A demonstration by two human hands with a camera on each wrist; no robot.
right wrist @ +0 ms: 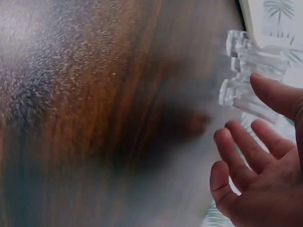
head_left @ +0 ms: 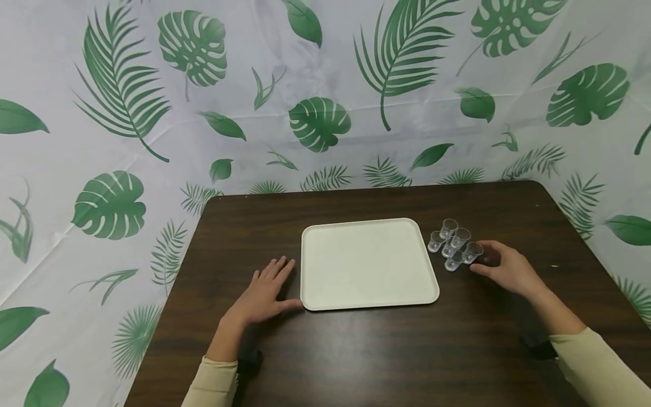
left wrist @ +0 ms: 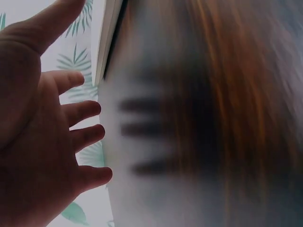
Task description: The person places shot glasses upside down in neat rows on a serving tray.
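Several small clear cups (head_left: 460, 238) with thick bases stand upright in a cluster just right of a cream-coloured rectangular tray (head_left: 367, 264). My right hand (head_left: 511, 271) is beside the nearest cup (head_left: 473, 251), thumb and fingers parted. In the right wrist view its fingers are slightly bent, and the clear cups (right wrist: 248, 97) lie just beyond the thumb; whether a fingertip touches one cannot be made out. On the other side, my left hand (head_left: 261, 297) spreads its fingers flat near the tray's left edge, the thumb at the front left corner. Nothing is held in it.
The dark wood-grain table (head_left: 376, 356) carries the tray and cups. A white cloth with green leaf prints (head_left: 274, 130) hangs behind the table and along its sides.
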